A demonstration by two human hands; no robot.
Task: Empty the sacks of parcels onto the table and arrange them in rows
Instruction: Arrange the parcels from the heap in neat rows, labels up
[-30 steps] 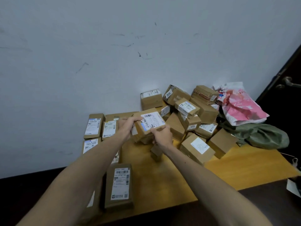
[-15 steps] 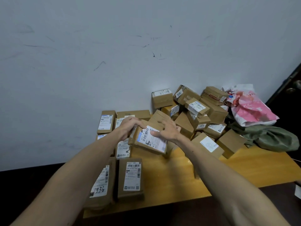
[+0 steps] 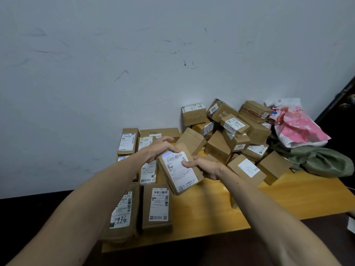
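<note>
A brown cardboard parcel (image 3: 179,172) with a white shipping label hangs tilted just above the wooden table (image 3: 209,214). My left hand (image 3: 159,147) grips its far end and my right hand (image 3: 203,167) holds its right side, thumb on the label. To the left, several flat parcels (image 3: 157,206) lie label-up in two columns. Behind and to the right, a loose heap of parcels (image 3: 230,131) leans against the wall.
A crumpled green sack (image 3: 322,162) and a pink-and-white plastic bag (image 3: 297,127) lie at the table's right end. The white wall (image 3: 134,73) runs along the table's back edge. A dark door stands at the far right.
Both hands have carried the labelled parcel from the pile toward me, turning it so that its long side points at me and lowering it beside the laid-out parcels.
</note>
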